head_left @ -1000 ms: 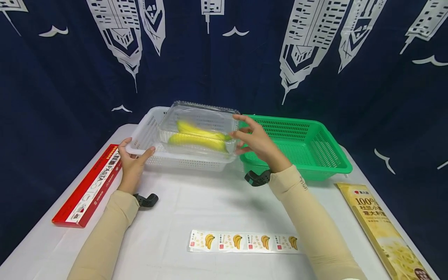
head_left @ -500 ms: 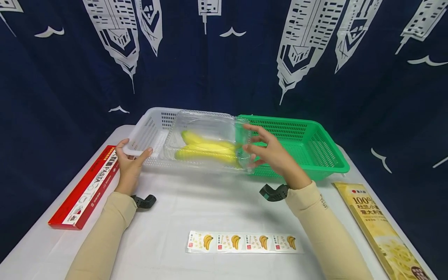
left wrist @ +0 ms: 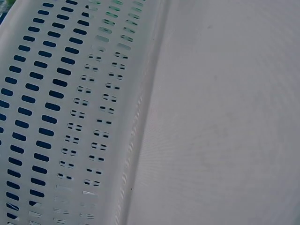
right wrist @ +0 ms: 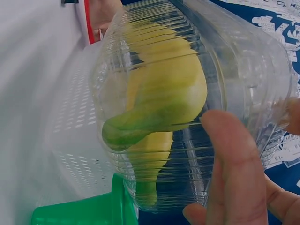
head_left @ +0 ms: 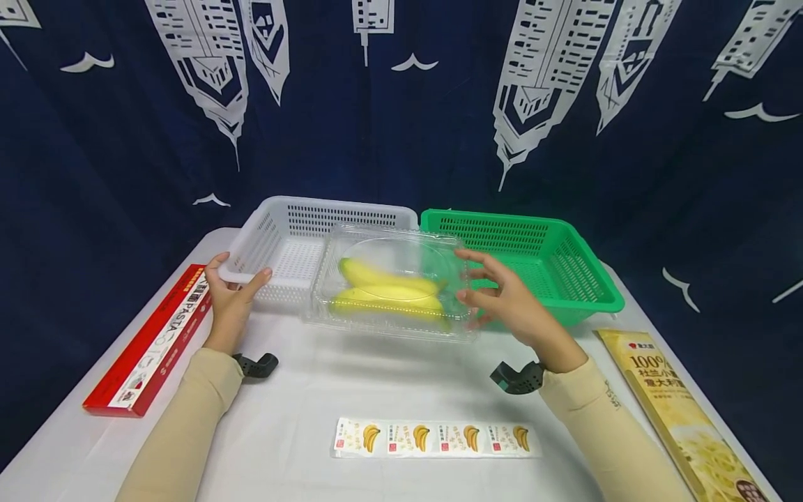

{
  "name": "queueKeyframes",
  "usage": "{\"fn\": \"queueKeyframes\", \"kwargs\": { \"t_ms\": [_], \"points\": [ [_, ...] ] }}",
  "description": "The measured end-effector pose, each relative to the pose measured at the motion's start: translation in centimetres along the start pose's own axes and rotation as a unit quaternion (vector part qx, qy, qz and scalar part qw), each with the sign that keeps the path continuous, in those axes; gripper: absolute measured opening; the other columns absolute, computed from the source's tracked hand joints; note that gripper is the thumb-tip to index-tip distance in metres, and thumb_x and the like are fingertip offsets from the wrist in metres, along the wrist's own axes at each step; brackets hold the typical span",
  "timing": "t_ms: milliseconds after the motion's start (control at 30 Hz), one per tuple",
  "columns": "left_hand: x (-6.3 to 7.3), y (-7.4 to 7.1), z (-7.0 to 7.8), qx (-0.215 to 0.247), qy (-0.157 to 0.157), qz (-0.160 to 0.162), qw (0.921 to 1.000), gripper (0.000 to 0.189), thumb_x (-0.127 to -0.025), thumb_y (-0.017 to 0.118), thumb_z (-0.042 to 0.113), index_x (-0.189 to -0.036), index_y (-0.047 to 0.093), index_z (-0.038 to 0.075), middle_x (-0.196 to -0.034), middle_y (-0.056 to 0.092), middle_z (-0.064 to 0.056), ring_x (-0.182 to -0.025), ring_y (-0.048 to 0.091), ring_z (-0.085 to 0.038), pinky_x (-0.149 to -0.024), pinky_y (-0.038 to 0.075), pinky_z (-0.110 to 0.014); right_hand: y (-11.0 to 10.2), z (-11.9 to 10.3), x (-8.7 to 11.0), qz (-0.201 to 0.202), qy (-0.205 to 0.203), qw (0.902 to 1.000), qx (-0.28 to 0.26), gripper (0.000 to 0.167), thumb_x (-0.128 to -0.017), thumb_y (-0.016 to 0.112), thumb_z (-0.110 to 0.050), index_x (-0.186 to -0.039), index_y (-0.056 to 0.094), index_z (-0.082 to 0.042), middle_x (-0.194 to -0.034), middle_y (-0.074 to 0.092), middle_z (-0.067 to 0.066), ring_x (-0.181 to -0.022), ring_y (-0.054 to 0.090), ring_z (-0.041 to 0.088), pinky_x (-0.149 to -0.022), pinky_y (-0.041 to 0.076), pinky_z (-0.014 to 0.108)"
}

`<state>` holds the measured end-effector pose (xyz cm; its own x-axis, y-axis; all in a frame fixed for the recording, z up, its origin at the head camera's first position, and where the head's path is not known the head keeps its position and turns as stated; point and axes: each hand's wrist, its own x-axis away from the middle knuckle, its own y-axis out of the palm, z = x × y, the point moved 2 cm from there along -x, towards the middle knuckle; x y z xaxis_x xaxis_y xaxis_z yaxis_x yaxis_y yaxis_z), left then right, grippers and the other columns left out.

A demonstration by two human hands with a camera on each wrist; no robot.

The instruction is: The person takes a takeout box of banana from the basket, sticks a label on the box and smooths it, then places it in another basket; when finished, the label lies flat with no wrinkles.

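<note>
My right hand [head_left: 514,303] holds a clear plastic clamshell box [head_left: 401,335] by its right end, tilted, in mid-air before the baskets. Inside lie yellow bananas [head_left: 389,301] with greenish tips; the right wrist view shows the bananas [right wrist: 164,79] through the box's ribbed end, with thumb [right wrist: 236,159] and fingers on the plastic. At its front left corner, the white basket [head_left: 351,207] is gripped by my left hand [head_left: 232,307]. The left wrist view shows the slotted basket wall [left wrist: 51,108], but no hand.
Right of the white basket stands a green basket [head_left: 590,279]. A red pasta box [head_left: 150,341] lies at the left, a yellow pasta package [head_left: 684,411] at the right. Near the front is a strip of banana stickers [head_left: 436,438]. A dark blue patterned cloth [head_left: 376,125] hangs behind.
My right hand has brought the clamshell box out from over the white basket, to the right and nearer to me. My left hand has stayed on the basket's corner.
</note>
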<state>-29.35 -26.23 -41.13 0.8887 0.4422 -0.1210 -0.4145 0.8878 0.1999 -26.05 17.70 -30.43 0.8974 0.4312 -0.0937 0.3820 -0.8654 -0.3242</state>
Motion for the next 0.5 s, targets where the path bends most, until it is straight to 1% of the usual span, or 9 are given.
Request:
{"fn": "queueKeyframes", "kwargs": {
  "t_ms": [167,200,367,433,500],
  "points": [
    [0.1,-0.1,-0.1,0.007,0.004,0.002,1.0000,0.084,-0.100,0.073,-0.001,-0.161,0.021,0.026,-0.164,0.036,-0.007,-0.150,0.041,-0.024,-0.114,0.042,-0.020,-0.3,0.4,1.6,-0.008,-0.003,1.0000,0.003,0.074,-0.104,0.066,-0.005,-0.169,0.033,-0.010,-0.161,0.039,0.033,-0.099,0.073,0.022,-0.069,0.067,0.043],
    [0.1,-0.1,-0.1,0.008,0.005,0.001,1.0000,0.084,-0.100,0.073,-0.001,-0.160,0.021,0.025,-0.164,0.036,-0.007,-0.150,0.041,-0.025,-0.114,0.042,-0.020,-0.4,0.4,1.9,-0.010,-0.005,0.9999,0.001,0.074,-0.104,0.067,-0.005,-0.169,0.032,-0.010,-0.161,0.039,0.033,-0.099,0.073,0.020,-0.069,0.067,0.043],
    [0.2,0.0,0.0,0.008,0.009,-0.002,0.9999,0.084,-0.100,0.073,-0.001,-0.160,0.021,0.025,-0.164,0.036,-0.008,-0.150,0.041,-0.025,-0.113,0.042,-0.018,-0.6,0.4,3.7,-0.021,-0.017,0.9995,-0.013,0.074,-0.104,0.066,-0.003,-0.169,0.032,-0.008,-0.161,0.036,0.035,-0.098,0.074,0.018,-0.067,0.067,0.045],
    [0.2,0.0,0.0,0.010,0.010,-0.003,0.9999,0.084,-0.100,0.073,-0.001,-0.160,0.021,0.025,-0.164,0.036,-0.008,-0.149,0.041,-0.025,-0.112,0.042,-0.019,-0.7,0.5,4.3,-0.022,-0.020,0.9994,-0.018,0.074,-0.103,0.065,-0.001,-0.168,0.032,-0.008,-0.160,0.036,0.035,-0.092,0.073,0.019,-0.064,0.066,0.044],
    [0.1,0.0,0.0,0.010,0.009,-0.003,0.9999,0.084,-0.100,0.073,-0.001,-0.160,0.021,0.025,-0.163,0.036,-0.008,-0.148,0.042,-0.024,-0.111,0.043,-0.018,-0.7,0.8,4.9,-0.020,-0.023,0.9993,-0.021,0.073,-0.103,0.066,0.000,-0.168,0.035,-0.012,-0.161,0.035,0.036,-0.087,0.073,0.019,-0.062,0.066,0.043]
  ]
}}
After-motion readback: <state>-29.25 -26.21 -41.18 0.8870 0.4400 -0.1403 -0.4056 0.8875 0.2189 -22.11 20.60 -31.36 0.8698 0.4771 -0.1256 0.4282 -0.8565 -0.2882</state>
